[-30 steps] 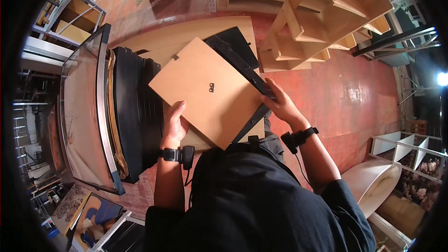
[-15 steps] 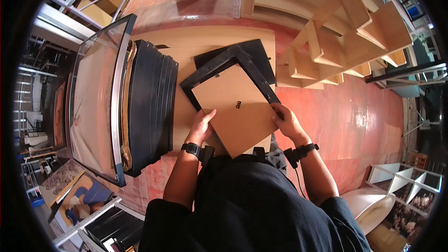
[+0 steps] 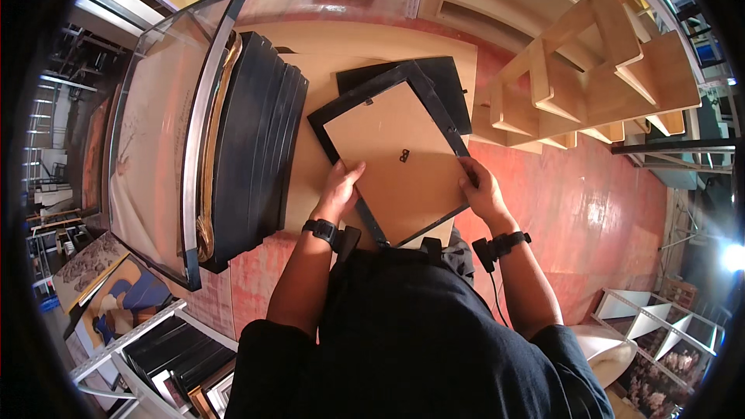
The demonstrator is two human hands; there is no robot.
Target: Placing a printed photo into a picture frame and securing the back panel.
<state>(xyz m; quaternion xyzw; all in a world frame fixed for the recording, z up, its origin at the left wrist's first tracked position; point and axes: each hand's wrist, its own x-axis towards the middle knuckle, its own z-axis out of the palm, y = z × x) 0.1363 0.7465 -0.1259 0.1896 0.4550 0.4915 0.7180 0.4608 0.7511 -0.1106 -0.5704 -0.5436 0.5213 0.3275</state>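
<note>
Left hand [image 3: 340,188] and right hand [image 3: 484,188] grip frame [image 3: 438,111] by opposite sides; board [image 3: 388,174] lies inside it, near the lap. Step, probably: seating board; next move calls for even edge pressure. Beyond: black panel [image 3: 452,77] on tabletop [image 3: 388,39]

A lamp [image 3: 732,257] glares at right, the floor [image 3: 599,208] shines, edges bend

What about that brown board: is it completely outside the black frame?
No, the black frame borders the brown board on every side.
</note>
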